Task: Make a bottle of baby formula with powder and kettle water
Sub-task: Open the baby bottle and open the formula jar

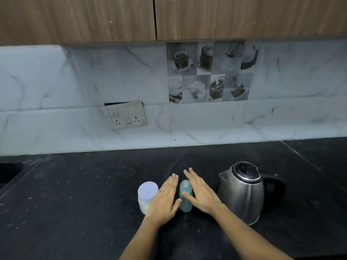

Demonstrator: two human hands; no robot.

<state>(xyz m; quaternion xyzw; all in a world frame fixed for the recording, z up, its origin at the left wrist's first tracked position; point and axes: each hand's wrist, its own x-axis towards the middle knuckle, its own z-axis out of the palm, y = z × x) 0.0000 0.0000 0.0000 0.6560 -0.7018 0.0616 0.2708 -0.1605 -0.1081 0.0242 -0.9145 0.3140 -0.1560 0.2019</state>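
A small teal baby bottle [185, 196] stands upright on the black counter [75, 203]. My left hand [165, 199] and my right hand [201, 194] flank it with flat, outstretched fingers, and both thumbs touch or nearly touch its sides. A jar of white powder with a pale lid [147, 194] stands just left of my left hand, partly hidden behind it. A steel electric kettle [244, 192] with a black lid and handle stands to the right, its lid closed.
A marble-tiled wall with a switch and socket plate [124, 115] rises behind the counter, and wooden cabinets [169, 17] hang above. A dark recess [9, 171] sits at the counter's far left edge.
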